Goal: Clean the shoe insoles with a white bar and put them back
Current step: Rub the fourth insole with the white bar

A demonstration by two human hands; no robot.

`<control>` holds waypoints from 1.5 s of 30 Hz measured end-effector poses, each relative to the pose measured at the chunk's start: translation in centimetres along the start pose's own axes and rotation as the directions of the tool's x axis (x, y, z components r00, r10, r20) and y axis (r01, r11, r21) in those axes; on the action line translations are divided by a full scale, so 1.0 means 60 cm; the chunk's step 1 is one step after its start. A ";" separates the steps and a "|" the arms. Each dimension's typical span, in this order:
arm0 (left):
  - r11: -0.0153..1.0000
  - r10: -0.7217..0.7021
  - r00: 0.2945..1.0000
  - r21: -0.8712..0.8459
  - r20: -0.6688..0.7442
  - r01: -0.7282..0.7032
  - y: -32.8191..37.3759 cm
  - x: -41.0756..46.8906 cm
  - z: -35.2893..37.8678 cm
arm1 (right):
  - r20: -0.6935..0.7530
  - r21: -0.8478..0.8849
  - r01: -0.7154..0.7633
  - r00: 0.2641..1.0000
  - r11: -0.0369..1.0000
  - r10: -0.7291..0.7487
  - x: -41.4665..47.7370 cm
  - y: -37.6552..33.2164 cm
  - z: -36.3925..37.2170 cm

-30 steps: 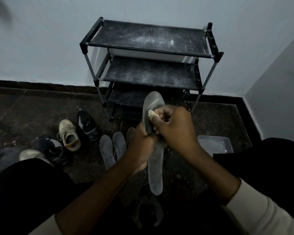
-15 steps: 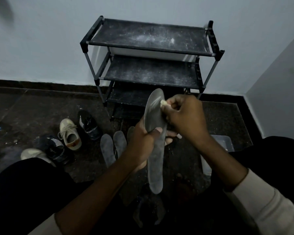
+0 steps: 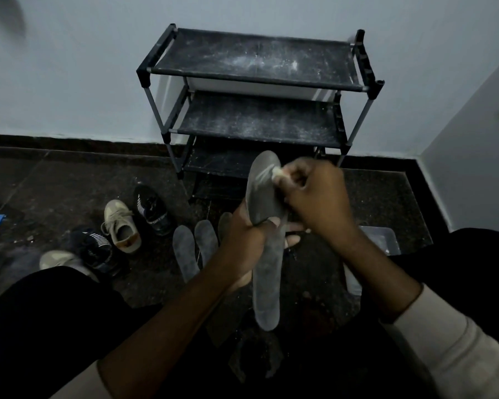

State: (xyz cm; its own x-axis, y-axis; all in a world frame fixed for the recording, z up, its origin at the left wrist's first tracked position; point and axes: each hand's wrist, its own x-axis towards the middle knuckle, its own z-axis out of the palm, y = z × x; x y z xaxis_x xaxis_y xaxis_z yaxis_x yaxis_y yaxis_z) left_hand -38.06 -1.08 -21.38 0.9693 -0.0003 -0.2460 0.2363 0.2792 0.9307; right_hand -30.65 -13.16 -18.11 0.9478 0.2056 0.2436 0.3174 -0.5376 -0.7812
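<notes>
Left hand (image 3: 242, 240) grips the grey insole (image 3: 267, 280) mid-length, held upright above the floor, while right hand (image 3: 318, 203) pinches the white bar (image 3: 277, 171) against its toe, where hard rubbing could fold the unsupported tip or drop the bar.

Insole (image 3: 267, 254), 4 — one held, three on the floor (image 3: 70, 182); shoe (image 3: 121, 226), 4; white bar (image 3: 277, 171), 1; rack (image 3: 144, 73), 1 — three shelves (image 3: 257, 122); clear tub (image 3: 383, 240), 1.
</notes>
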 end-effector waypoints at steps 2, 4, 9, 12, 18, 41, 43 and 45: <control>0.999 -0.028 0.998 -0.042 0.056 0.030 0.002 -0.005 0.004 | -0.049 0.047 -0.005 0.999 0.999 0.008 0.014 0.002 -0.006; 1.000 0.007 1.000 0.012 0.006 -0.008 0.002 -0.001 0.005 | 0.051 0.071 0.053 0.997 0.996 -0.057 -0.008 -0.012 0.010; 0.999 0.032 0.998 0.009 0.046 -0.033 -0.002 -0.003 0.002 | 0.003 0.010 0.060 0.998 0.998 -0.060 0.004 -0.007 0.003; 0.998 0.060 0.996 -0.004 0.058 -0.060 -0.002 -0.004 -0.003 | -0.012 0.059 0.056 0.998 0.997 -0.056 0.009 -0.005 0.000; 0.999 0.034 0.997 -0.009 0.071 -0.034 0.001 -0.007 -0.001 | -0.027 0.046 0.080 0.997 0.996 -0.079 0.008 -0.007 0.005; 0.999 0.015 0.994 0.045 0.104 -0.019 -0.001 -0.001 -0.006 | 0.227 0.110 0.164 0.956 0.980 -0.185 -0.013 -0.018 -0.003; 0.999 -0.016 0.995 0.052 0.094 0.011 0.000 0.000 -0.008 | 0.313 0.103 0.175 0.929 0.979 -0.199 -0.025 -0.019 -0.003; 0.999 -0.006 0.992 0.054 0.123 -0.001 -0.001 -0.003 -0.007 | 0.244 0.104 0.187 0.947 0.977 -0.207 -0.007 -0.017 -0.006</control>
State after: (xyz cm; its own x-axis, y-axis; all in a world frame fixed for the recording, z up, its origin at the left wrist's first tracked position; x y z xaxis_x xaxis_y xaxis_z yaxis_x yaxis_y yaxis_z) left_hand -38.26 -0.72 -21.51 0.9689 -0.1204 -0.2163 0.2390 0.2271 0.9441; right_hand -31.37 -13.02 -17.23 0.8248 0.5060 0.2522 0.4841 -0.4017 -0.7774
